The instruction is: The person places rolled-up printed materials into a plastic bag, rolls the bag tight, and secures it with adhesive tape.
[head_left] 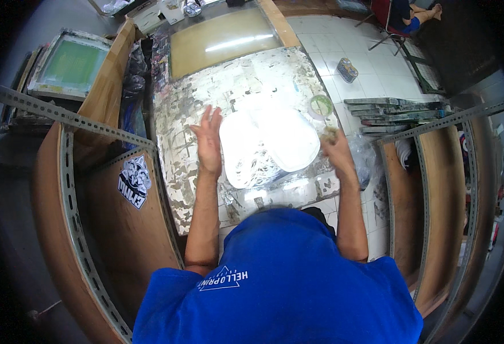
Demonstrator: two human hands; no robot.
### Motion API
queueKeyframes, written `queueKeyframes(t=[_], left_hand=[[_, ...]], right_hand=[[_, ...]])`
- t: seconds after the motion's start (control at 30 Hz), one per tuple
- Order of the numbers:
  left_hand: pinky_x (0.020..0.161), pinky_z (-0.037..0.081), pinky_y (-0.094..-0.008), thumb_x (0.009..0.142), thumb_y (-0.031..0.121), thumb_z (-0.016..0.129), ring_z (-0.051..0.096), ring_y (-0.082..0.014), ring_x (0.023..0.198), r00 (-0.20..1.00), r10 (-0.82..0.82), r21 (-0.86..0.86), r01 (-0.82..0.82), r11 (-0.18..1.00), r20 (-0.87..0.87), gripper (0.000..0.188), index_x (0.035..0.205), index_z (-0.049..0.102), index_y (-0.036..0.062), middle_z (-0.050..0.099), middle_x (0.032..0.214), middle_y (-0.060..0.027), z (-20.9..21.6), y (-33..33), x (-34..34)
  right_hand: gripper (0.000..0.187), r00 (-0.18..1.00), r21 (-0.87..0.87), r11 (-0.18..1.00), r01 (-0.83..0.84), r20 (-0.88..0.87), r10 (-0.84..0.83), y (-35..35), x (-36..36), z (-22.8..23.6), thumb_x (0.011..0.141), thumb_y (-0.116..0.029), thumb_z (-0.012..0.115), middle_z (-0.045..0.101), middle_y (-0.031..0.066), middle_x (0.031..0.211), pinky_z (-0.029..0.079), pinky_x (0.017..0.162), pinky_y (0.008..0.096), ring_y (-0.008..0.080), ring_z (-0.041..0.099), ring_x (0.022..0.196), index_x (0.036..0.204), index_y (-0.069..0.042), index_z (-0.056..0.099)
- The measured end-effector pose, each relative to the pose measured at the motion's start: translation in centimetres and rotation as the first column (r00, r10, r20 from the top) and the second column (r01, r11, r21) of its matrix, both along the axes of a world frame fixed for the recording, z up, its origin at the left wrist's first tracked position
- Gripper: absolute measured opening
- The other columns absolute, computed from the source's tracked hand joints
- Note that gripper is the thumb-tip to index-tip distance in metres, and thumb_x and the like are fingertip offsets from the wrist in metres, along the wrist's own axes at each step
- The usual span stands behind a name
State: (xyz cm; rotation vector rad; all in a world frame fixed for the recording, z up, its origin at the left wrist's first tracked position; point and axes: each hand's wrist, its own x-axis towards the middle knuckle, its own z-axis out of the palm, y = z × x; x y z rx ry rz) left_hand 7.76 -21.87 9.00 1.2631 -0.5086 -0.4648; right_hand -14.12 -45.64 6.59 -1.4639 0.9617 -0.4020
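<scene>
A stack of bright white, rounded sheets (pixel 252 129) lies on the paint-stained table (pixel 186 172) in front of me. Glare washes out most of its surface, and dark curved marks show along its near part. My left hand (pixel 209 143) is beside the left edge of the stack with its fingers spread, holding nothing. Off the right edge, my right hand (pixel 339 156) is closed round a small yellowish-green wad (pixel 331 135), perhaps a sponge. Just beyond it sits a round tub (pixel 321 106) with something green inside.
A tan framed panel (pixel 223 43) lies at the table's far end. Screen frames (pixel 71 66) lean at the left. Metal-framed wooden shelves (pixel 111 200) flank me on both sides. Stacked dark bars (pixel 395 112) and a tin (pixel 347 70) are on the right floor; a person (pixel 415 17) sits beyond.
</scene>
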Motion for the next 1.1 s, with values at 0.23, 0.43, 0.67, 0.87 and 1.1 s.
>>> queueKeyframes(t=[0.23, 0.43, 0.67, 0.87, 1.1], left_hand=[[0.119, 0.012, -0.0465, 0.094, 0.071, 0.008, 0.023, -0.0344, 0.145, 0.977, 0.207, -0.125, -0.200, 0.972, 0.042, 0.088, 0.155, 0.016, 0.0089, 0.026, 0.157, -0.0186, 3.6, 0.5, 0.1], [0.117, 0.020, -0.0409, 0.101, 0.056, 0.027, 0.025, -0.0351, 0.144, 0.994, 0.027, -0.018, -0.029, 0.999, -0.103, 0.080, 0.154, 0.006, 0.0000, 0.020, 0.157, -0.0251, 3.2, -1.5, -2.1], [0.114, 0.017, -0.0601, 0.095, 0.043, 0.050, 0.025, -0.0417, 0.144, 0.303, -0.164, 0.323, -0.606, 0.727, 0.939, 0.064, 0.147, 0.039, 0.0069, 0.032, 0.153, -0.0226, 13.3, -2.0, -5.4], [0.114, 0.019, -0.0586, 0.098, 0.034, 0.046, 0.027, -0.0396, 0.143, 0.451, -0.489, 0.665, -0.490, 0.564, 0.747, 0.056, 0.148, 0.038, 0.0106, 0.037, 0.151, -0.0196, 8.0, -4.2, -5.5], [0.118, 0.019, -0.0423, 0.098, 0.029, 0.052, 0.027, -0.0390, 0.143, 0.861, 0.052, 0.256, -0.207, 0.944, 0.505, 0.066, 0.149, 0.027, -0.0035, 0.030, 0.153, -0.0267, 6.5, -0.9, -2.3]], right_hand=[[0.063, 0.941, -0.007, 0.991, 0.133, 0.314, -0.124, -0.6, 2.7, 6.3, 0.102, -0.048, 0.038, 0.045, 0.0122, 0.145, 0.032, 0.110, 0.0393, 0.0229, 0.037, 0.136, 0.145, -0.002, 0.041], [0.074, 0.898, 0.110, 0.931, -0.347, 0.325, 0.296, 2.3, 4.4, 3.7, 0.102, -0.056, 0.032, 0.036, 0.0194, 0.152, 0.024, 0.116, 0.0350, 0.0277, 0.032, 0.142, 0.148, 0.002, 0.033], [0.059, 0.991, -0.932, 0.341, -0.126, -0.102, 0.087, 4.7, 4.4, 14.7, 0.095, -0.036, 0.053, 0.043, 0.0277, 0.144, 0.028, 0.113, 0.0475, 0.0435, 0.037, 0.136, 0.142, -0.001, 0.043], [0.045, 0.888, -0.806, 0.378, -0.456, -0.386, 0.249, 7.0, 7.7, 11.0, 0.096, -0.033, 0.050, 0.057, 0.0224, 0.127, 0.047, 0.093, 0.0484, 0.0377, 0.059, 0.111, 0.131, -0.005, 0.054], [0.059, 0.911, -0.372, 0.854, -0.363, 0.050, 0.409, 3.2, 5.9, 8.4, 0.101, -0.038, 0.047, 0.049, 0.0214, 0.142, 0.035, 0.110, 0.0344, 0.0324, 0.047, 0.133, 0.149, -0.005, 0.036]])
